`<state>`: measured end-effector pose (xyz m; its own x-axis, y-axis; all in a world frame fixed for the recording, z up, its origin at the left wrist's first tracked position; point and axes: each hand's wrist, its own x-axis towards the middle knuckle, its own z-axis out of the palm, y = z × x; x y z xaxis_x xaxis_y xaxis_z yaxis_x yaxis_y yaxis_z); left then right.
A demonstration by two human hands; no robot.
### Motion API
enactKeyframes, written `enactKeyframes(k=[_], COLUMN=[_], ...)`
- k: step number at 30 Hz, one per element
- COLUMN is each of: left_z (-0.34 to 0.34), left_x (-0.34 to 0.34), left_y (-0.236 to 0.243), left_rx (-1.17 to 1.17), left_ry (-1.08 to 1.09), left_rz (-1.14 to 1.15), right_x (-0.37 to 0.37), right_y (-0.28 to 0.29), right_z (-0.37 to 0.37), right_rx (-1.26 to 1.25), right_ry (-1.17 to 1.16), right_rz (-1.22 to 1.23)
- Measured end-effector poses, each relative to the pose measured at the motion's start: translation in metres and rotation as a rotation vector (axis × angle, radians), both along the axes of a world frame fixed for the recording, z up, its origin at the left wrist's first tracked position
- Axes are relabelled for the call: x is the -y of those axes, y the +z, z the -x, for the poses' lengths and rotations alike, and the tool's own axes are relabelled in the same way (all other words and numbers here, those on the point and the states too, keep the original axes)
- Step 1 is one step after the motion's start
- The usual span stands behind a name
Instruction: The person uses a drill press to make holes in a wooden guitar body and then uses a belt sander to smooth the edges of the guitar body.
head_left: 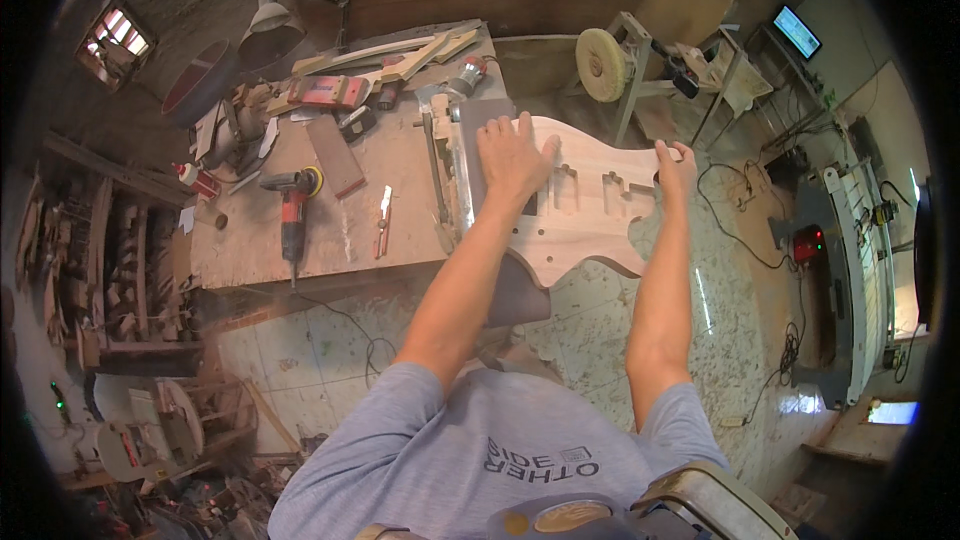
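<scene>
An unfinished pale wooden guitar body [580, 225] with routed cavities lies over a dark brown sanding belt [515, 304] on a metal machine at the bench's right edge. My left hand [515, 157] grips the body's upper left part, fingers pointing away from me. My right hand [676, 168] holds the far right end, its fingers curled round the edge. Left of the machine, an orange-red power polisher [294, 225] and a slim white-and-red tool [384, 220] lie on the wooden bench [240, 260].
Red tool [328, 91], lamp [268, 15] and wood offcuts sit toward the bench's back. A buffing wheel [600, 65] stands beyond. Cables [740, 240] cross the floor at the right, beside a long machine [850, 320]. A wood rack [110, 270] fills the left.
</scene>
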<state>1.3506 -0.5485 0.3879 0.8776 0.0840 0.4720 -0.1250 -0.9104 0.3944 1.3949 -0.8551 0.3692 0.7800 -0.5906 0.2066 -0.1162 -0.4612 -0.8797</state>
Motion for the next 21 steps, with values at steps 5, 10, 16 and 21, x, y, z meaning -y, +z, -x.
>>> enactKeyframes(k=[5, 10, 16, 21], left_z=[0.001, 0.013, 0.033, 0.056], left_x=[-0.038, -0.089, -0.148, -0.184], left_y=[-0.005, -0.008, -0.006, 0.001], left_rx=[-0.028, -0.087, -0.142, -0.192], left_ry=[0.048, 0.134, 0.214, 0.283], left_rz=[-0.033, -0.076, -0.105, -0.098], right_x=[-0.059, -0.125, -0.189, -0.227], right_y=[0.016, 0.026, 0.026, 0.014], right_z=[0.004, 0.003, 0.004, 0.002], right_rx=[-0.195, -0.239, -0.225, -0.171], right_ry=[-0.064, -0.018, 0.085, 0.137], right_rz=[0.148, 0.352, 0.435, 0.509])
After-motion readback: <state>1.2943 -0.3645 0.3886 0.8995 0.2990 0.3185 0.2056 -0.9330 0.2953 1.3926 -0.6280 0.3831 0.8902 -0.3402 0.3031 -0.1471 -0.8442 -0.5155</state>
